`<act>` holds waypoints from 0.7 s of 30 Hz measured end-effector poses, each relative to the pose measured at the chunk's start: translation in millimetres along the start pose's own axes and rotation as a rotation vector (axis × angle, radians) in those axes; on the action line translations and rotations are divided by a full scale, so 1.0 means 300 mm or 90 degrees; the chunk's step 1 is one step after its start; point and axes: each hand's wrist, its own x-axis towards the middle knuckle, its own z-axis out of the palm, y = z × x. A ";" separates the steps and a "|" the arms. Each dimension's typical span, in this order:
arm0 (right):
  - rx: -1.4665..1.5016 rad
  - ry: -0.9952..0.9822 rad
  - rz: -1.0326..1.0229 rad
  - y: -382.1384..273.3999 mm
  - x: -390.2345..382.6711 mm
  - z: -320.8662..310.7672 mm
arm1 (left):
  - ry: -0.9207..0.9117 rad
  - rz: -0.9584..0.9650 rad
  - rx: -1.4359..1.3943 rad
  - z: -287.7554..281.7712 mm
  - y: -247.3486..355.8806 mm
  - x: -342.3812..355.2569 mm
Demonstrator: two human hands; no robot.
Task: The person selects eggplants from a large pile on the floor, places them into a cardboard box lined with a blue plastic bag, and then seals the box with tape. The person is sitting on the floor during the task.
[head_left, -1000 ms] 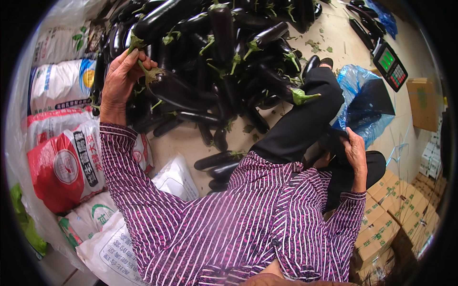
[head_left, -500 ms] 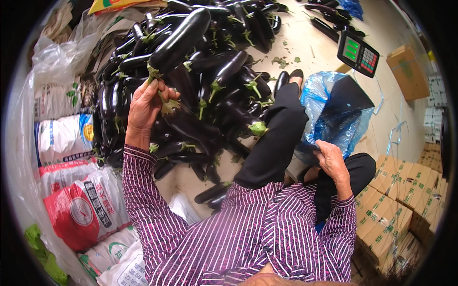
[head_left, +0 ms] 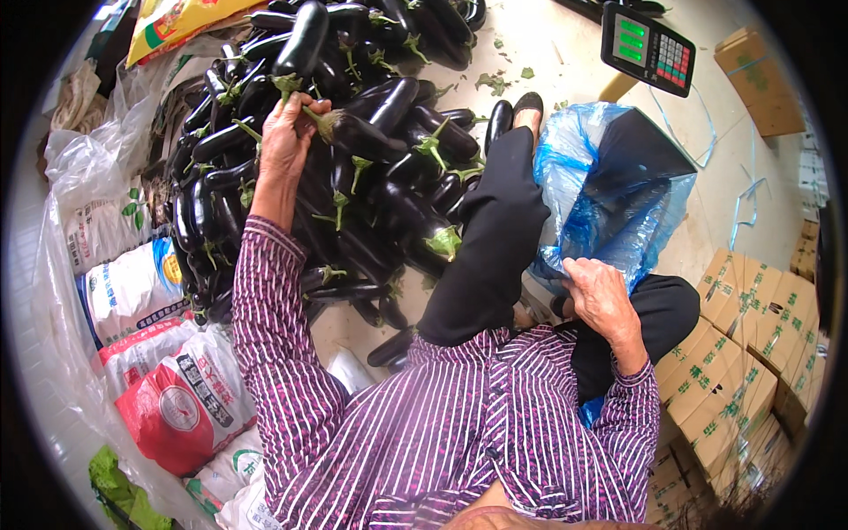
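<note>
My left hand (head_left: pixel 284 150) is closed on the green stalks of two eggplants: one (head_left: pixel 303 40) points away from me, the other (head_left: pixel 362 137) lies out to the right over a large heap of glossy dark eggplants (head_left: pixel 203 208). My right hand (head_left: pixel 601 296) grips the near rim of a crumpled blue plastic bag (head_left: pixel 645 212) beside my black-trousered legs (head_left: pixel 473 256). The bag gapes, with dark blue inside; whether anything lies at its bottom I cannot tell.
A digital scale (head_left: pixel 636 49) stands beyond the bag at top right. Stacked cardboard boxes (head_left: pixel 733 380) are at lower right, another box (head_left: pixel 755 88) at far right. Plastic sacks (head_left: pixel 177 406) line my left, a yellow bag (head_left: pixel 163 26) behind the heap. Leaf scraps lie on the tiled floor.
My left hand has moved forward with the eggplants, the right-hand one now lying flatter. My right hand stays on the bag's rim. The whole view has shifted between frames.
</note>
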 end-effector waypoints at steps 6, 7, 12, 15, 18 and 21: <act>0.014 -0.035 -0.026 0.012 0.008 -0.004 | 0.104 -0.098 0.042 -0.152 -0.182 0.066; 0.017 -0.034 -0.025 0.014 0.002 -0.005 | 0.035 -0.089 0.008 -0.157 -0.179 0.092; 0.015 -0.043 -0.016 0.022 0.006 0.004 | 0.173 -0.054 0.115 -0.020 -0.118 0.143; 0.037 -0.042 -0.018 0.014 0.012 0.003 | 0.189 -0.062 0.276 -0.032 -0.154 0.007; 0.045 -0.040 -0.024 0.015 0.019 0.017 | 0.107 -0.022 0.466 0.058 -0.277 -0.306; 0.026 -0.048 -0.022 0.010 0.024 0.027 | 0.167 -0.340 0.324 0.293 -0.404 -0.577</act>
